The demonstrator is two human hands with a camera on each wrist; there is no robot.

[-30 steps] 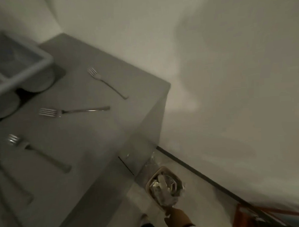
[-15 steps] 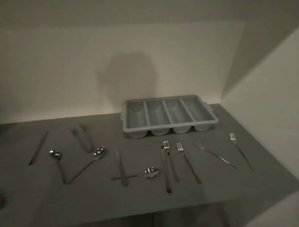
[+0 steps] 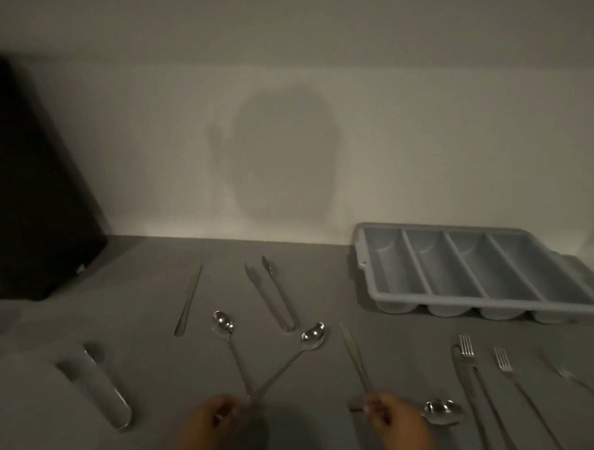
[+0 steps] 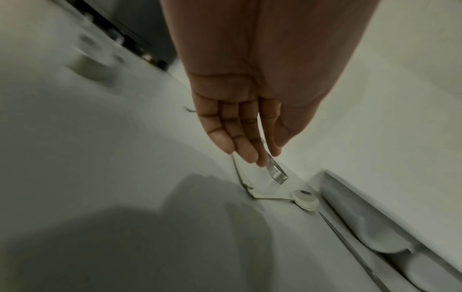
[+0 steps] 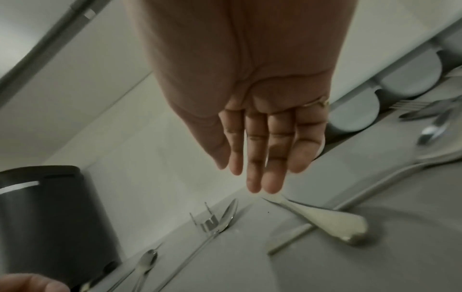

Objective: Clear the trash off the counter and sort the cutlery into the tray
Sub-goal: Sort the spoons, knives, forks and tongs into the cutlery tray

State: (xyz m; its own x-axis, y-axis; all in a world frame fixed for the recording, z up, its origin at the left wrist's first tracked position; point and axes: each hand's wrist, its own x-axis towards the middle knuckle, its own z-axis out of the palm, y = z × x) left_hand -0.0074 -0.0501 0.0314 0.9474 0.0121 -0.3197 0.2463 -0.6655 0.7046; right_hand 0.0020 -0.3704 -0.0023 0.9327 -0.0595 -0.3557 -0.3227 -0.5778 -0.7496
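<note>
Cutlery lies spread on a grey counter (image 3: pixel 94 437), with an empty grey four-slot tray (image 3: pixel 479 300) at the back right. Two long spoons (image 3: pixel 313 334) (image 3: pixel 223 321) cross at their handles near the front edge. My left hand (image 3: pixel 225 415) is at that crossing; in the left wrist view its thumb and fingers pinch a spoon handle (image 4: pixel 275 171). My right hand (image 3: pixel 373 410) is at the near end of a knife (image 3: pixel 356 358). In the right wrist view its fingers (image 5: pixel 262 177) are straight, tips just over the knife (image 5: pixel 325 219).
A black appliance (image 3: pixel 32 185) stands at the back left against the wall. More knives (image 3: pixel 190 297) lie mid-counter. A small spoon (image 3: pixel 441 410), a knife and several forks (image 3: pixel 502 358) lie right of my right hand. A blurred shiny piece (image 3: pixel 95 383) lies at the left.
The head view swung from a floor bin by the counter's end to the counter top. Both hands have come in at the near edge, onto the spoon handles and the knife.
</note>
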